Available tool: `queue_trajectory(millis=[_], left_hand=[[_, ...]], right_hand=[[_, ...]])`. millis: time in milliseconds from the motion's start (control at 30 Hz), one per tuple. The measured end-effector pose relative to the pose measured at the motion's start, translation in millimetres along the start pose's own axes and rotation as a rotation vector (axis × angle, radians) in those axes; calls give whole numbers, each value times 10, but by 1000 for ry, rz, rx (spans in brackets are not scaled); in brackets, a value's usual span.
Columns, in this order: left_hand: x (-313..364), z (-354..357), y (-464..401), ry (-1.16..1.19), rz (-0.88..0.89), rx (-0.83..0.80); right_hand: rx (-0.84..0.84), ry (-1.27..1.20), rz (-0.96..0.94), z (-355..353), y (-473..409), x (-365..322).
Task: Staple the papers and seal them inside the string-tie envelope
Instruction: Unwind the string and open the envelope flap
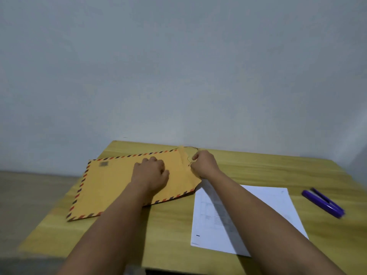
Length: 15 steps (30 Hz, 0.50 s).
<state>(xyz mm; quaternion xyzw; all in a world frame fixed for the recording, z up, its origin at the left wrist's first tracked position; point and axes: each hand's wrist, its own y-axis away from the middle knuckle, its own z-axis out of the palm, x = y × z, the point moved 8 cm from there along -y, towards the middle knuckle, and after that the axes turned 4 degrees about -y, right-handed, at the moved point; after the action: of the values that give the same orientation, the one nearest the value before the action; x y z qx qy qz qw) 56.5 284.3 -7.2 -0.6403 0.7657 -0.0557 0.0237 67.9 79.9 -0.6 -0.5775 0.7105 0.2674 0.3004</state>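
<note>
A yellow-orange string-tie envelope [111,181] with a red and blue striped border lies flat on the left part of the table. My left hand [151,171] presses down on its middle, fingers curled. At the envelope's right end, by the flap, my right hand [204,163] pinches the thin dark string [188,160], which loops up past the flap toward the wall. The white papers [248,219] lie flat to the right of the envelope, partly under my right forearm. A purple stapler [323,203] rests beyond them at the far right.
The wooden table [174,221] stands against a plain grey wall [178,66]. Its left edge drops to a beige floor [29,195]. Bare wood shows between envelope and papers and along the back right.
</note>
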Motion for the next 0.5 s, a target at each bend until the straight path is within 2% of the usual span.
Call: queue_trajectory(millis=[133, 233, 500], left_hand=[[276, 193, 169, 135, -150, -133], [382, 255, 218, 232, -221, -175], [405, 166, 266, 362, -215, -134]], right_hand=[[-29, -146, 36, 34, 278, 151], [-34, -227, 78, 68, 373, 216], [-93, -703, 208, 199, 499, 435]])
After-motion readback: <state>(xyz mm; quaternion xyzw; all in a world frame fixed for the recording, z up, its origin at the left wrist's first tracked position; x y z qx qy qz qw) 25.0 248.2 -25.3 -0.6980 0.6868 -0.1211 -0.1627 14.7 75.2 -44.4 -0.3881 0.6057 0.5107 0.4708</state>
